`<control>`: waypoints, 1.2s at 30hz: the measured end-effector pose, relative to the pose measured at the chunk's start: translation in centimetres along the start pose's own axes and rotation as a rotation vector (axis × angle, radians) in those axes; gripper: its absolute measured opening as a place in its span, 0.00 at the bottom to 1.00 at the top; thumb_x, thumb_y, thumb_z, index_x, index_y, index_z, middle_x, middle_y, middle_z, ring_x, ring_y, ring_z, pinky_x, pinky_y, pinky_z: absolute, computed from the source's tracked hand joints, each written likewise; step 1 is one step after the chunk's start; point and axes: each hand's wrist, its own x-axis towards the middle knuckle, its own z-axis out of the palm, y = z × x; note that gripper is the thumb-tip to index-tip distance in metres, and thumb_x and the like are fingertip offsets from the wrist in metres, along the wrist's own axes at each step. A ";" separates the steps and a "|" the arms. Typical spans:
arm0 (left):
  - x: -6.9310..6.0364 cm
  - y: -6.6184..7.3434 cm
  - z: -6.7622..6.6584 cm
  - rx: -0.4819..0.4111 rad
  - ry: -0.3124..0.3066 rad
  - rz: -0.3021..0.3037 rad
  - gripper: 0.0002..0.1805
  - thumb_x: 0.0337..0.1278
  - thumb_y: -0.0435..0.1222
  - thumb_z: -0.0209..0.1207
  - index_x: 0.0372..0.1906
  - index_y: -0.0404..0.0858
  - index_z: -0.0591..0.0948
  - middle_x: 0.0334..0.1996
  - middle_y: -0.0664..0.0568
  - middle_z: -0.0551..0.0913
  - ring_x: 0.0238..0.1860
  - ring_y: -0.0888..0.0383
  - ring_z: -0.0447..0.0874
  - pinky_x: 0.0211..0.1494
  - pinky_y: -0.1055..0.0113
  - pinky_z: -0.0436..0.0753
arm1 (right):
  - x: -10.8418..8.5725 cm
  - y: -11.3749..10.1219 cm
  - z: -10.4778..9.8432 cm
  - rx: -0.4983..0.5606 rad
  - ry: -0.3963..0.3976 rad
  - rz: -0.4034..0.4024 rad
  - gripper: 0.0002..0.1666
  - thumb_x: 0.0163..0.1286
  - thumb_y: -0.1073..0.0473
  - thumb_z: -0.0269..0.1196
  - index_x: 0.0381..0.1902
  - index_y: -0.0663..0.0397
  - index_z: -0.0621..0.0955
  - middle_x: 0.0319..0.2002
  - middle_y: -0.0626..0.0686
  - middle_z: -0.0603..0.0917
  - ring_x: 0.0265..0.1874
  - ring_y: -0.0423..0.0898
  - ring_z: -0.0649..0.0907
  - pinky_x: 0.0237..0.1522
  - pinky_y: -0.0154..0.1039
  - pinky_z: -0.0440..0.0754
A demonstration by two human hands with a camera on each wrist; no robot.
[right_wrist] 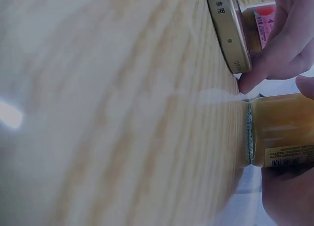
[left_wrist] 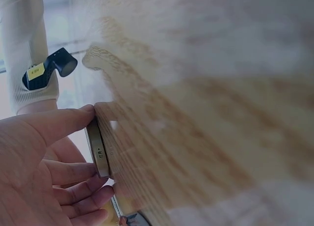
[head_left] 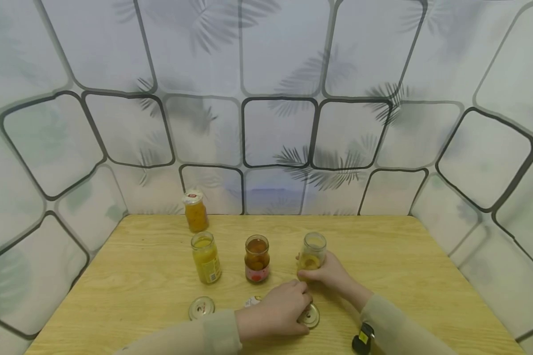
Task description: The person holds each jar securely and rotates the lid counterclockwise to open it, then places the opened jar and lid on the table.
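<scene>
My left hand [head_left: 277, 310] [left_wrist: 49, 162] pinches a gold metal lid [head_left: 309, 315] [left_wrist: 99, 147] by its rim, thumb on one side and fingertips on the other. The lid lies flat on the wooden table. Just beyond it, my right hand [head_left: 330, 273] is curled round the lower part of an uncapped glass jar [head_left: 314, 242] [right_wrist: 284, 120] with yellowish contents. That jar stands upright on the table. In the right wrist view, the left hand's fingers [right_wrist: 279, 51] touch the edge of the lid [right_wrist: 228, 32].
A dark red-brown open jar [head_left: 256, 259] stands mid-table, with a yellow open jar [head_left: 207, 259] to its left. Behind them is an orange jar [head_left: 196, 212] with a white lid. Another lid [head_left: 202, 308] lies front left; a patterned one [head_left: 253, 301] is partly hidden by my left hand.
</scene>
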 end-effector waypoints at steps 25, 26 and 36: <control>0.0 0.0 0.2 0.006 -0.007 0.004 0.24 0.53 0.58 0.77 0.47 0.48 0.87 0.44 0.62 0.81 0.43 0.68 0.75 0.49 0.76 0.79 | 0.1 -0.4 0.4 0.007 0.000 0.011 0.32 0.62 0.64 0.77 0.62 0.68 0.81 0.58 0.65 0.88 0.54 0.43 0.86 0.59 0.36 0.81; -0.1 0.1 0.2 0.006 -0.009 0.003 0.25 0.53 0.58 0.77 0.47 0.48 0.87 0.45 0.61 0.81 0.44 0.68 0.75 0.49 0.76 0.79 | 0.1 -0.4 0.4 0.008 0.003 0.013 0.32 0.62 0.64 0.78 0.62 0.68 0.81 0.58 0.65 0.88 0.54 0.44 0.86 0.59 0.36 0.81; 0.0 0.3 -0.4 0.033 -0.037 -0.008 0.31 0.53 0.60 0.76 0.55 0.46 0.86 0.45 0.61 0.81 0.44 0.68 0.75 0.50 0.76 0.79 | 0.2 -0.2 0.4 0.006 0.012 0.011 0.32 0.61 0.65 0.78 0.62 0.67 0.80 0.58 0.66 0.88 0.52 0.41 0.86 0.58 0.34 0.81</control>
